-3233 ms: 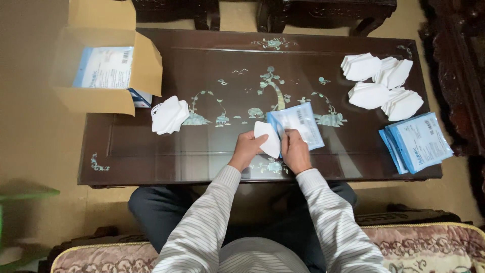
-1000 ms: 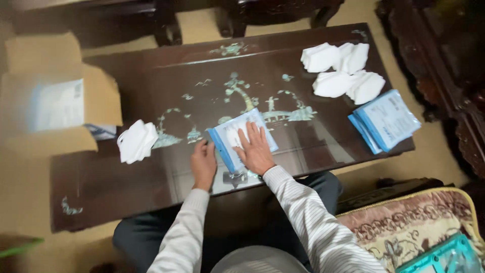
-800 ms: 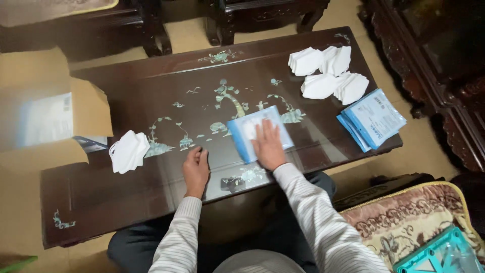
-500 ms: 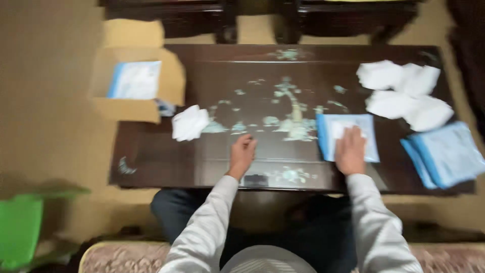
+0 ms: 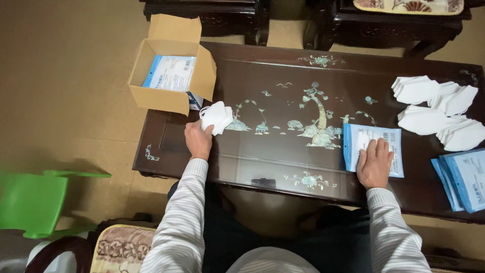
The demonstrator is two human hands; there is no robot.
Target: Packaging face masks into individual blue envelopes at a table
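While the left hand grips one mask stack, the right hand lies flat on one packet.

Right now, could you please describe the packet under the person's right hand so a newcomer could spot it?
On the dark inlaid table, look right of the pearl tree. The flat blue-and-white packet lies alone under the right hand, apart from the stacked packets at the edge.

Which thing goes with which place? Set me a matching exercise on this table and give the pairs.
Things:
1. cardboard box
2. small white mask pile
3. blue-edged packet
4. stack of blue packets

Places:
A. under the right hand
B. table's far left corner
C. at the left hand fingertips
D. table's right edge, near side

Pairs: 1-B, 2-C, 3-A, 4-D
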